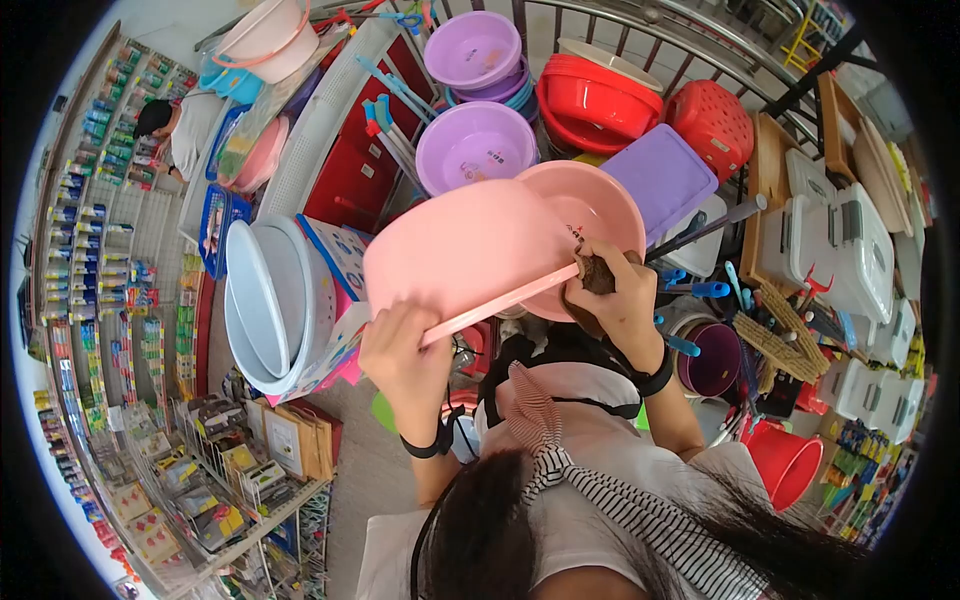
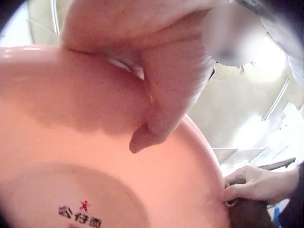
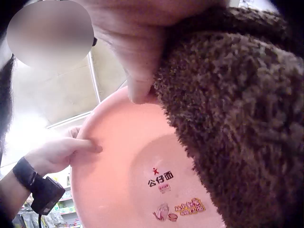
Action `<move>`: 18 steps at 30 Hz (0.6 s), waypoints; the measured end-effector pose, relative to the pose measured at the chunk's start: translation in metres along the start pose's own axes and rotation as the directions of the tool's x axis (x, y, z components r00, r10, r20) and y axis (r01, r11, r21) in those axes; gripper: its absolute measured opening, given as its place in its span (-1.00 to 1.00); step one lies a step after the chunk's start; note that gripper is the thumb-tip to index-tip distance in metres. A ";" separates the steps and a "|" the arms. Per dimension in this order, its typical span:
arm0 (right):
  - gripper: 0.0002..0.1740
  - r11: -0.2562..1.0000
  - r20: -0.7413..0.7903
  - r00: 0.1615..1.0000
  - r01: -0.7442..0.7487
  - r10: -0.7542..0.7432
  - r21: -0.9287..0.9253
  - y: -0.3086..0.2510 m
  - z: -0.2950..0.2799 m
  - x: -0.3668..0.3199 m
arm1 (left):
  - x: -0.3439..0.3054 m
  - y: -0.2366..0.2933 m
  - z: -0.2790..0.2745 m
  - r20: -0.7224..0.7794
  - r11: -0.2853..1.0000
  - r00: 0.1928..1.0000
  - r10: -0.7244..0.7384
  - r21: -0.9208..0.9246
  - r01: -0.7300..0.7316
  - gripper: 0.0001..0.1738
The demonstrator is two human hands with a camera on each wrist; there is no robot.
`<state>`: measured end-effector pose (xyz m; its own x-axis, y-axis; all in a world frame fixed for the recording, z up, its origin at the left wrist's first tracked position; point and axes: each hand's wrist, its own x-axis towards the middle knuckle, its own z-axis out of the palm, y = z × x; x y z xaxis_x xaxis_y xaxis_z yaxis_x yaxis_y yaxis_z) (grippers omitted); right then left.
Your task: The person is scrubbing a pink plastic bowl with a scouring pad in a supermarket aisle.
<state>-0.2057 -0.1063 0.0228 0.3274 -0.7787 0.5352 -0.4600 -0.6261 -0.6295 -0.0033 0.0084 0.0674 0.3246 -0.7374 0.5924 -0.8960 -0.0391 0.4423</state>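
Note:
A pink basin [image 1: 465, 245] is held up tilted on its side, its outer wall towards the head view. My left hand [image 1: 405, 355] grips its rim at the near left, and in the left wrist view the thumb of that hand [image 2: 166, 85] lies over the inner wall. At the rim's right end my right hand [image 1: 620, 300] pinches the edge and also holds a brown fuzzy cloth [image 1: 597, 275], which covers much of the right wrist view [image 3: 237, 118]. Printed characters and small stickers show on the basin's inner bottom [image 3: 161, 190].
Another pink basin [image 1: 600, 205] sits just behind. Around stand purple basins [image 1: 475, 150], red basins [image 1: 600, 100], pale blue basins [image 1: 265, 300], a purple lid [image 1: 655, 180] and lidded storage boxes [image 1: 845, 250]. Shelves of small goods line the left; a person [image 1: 195, 130] is at the upper left.

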 end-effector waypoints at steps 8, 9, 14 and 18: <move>-0.55 0.990 0.061 0.991 -0.121 0.117 0.071 -0.025 0.012 -0.017 | -0.012 0.025 0.025 0.143 0.994 0.989 -0.029 0.111 0.013 -0.84; -0.55 0.990 0.064 0.991 -0.124 0.120 0.069 -0.027 0.013 -0.018 | -0.012 0.025 0.026 0.146 0.994 0.989 -0.032 0.110 0.016 -0.84; -0.52 0.980 0.161 0.987 -0.037 0.005 0.197 -0.047 0.016 -0.017 | -0.014 0.027 0.032 0.079 0.993 0.995 -0.065 0.099 0.057 -0.81; -0.50 0.980 0.186 0.977 0.072 -0.107 0.185 -0.049 0.013 -0.018 | -0.017 0.022 0.027 0.066 0.995 0.993 -0.099 0.030 0.097 -0.81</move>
<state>-0.1781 -0.0616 0.0367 0.5224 -0.7009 0.4856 -0.2743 -0.6773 -0.6826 -0.0373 0.0021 0.0487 0.3905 -0.7731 0.4998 -0.8691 -0.1306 0.4770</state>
